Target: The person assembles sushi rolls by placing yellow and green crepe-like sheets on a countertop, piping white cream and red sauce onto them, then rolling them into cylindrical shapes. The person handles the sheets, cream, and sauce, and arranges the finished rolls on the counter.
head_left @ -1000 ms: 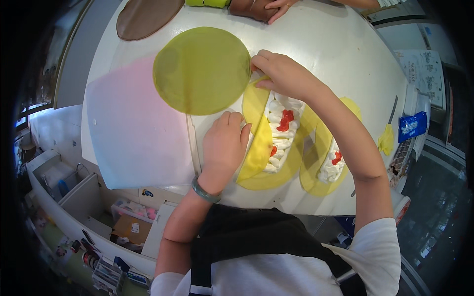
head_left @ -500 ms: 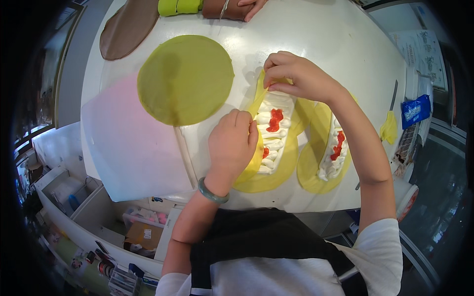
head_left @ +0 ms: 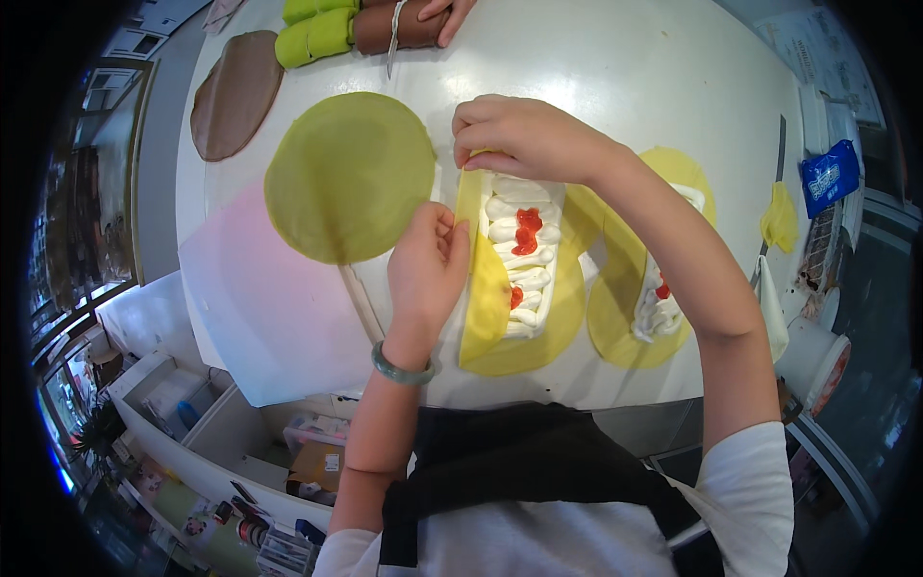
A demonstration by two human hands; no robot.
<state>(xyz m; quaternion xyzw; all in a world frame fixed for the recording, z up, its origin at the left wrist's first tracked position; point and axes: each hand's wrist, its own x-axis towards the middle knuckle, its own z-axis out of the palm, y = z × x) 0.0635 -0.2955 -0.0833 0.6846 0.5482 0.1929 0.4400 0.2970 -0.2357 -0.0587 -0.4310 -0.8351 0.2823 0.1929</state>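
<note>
A yellow crepe (head_left: 596, 216) lies on the white table with rows of piped white cream (head_left: 524, 260) and red filling (head_left: 527, 232) on it. Its left side is folded inward, covering part of the cream's near left. At the far left corner, my right hand (head_left: 524, 139) pinches the crepe edge. My left hand (head_left: 428, 274), a green bangle on its wrist, is closed with thumb and fingertips at the crepe's left edge. To the right, a second yellow crepe (head_left: 615, 317) carries cream and red filling, partly hidden by my right forearm.
A green crepe (head_left: 351, 178) lies left of my hands, over a pale pink-blue sheet (head_left: 279, 317). Brown crepe (head_left: 236, 96) sits far left. Another person's hand (head_left: 455, 17) touches a brown roll (head_left: 413, 27) beside green rolls (head_left: 322, 37). A blue packet (head_left: 829, 178) is at right.
My left hand has moved up and left along the crepe's edge. My right hand has shifted left with the far corner, and the folded left edge now runs straighter. The view has shifted slightly.
</note>
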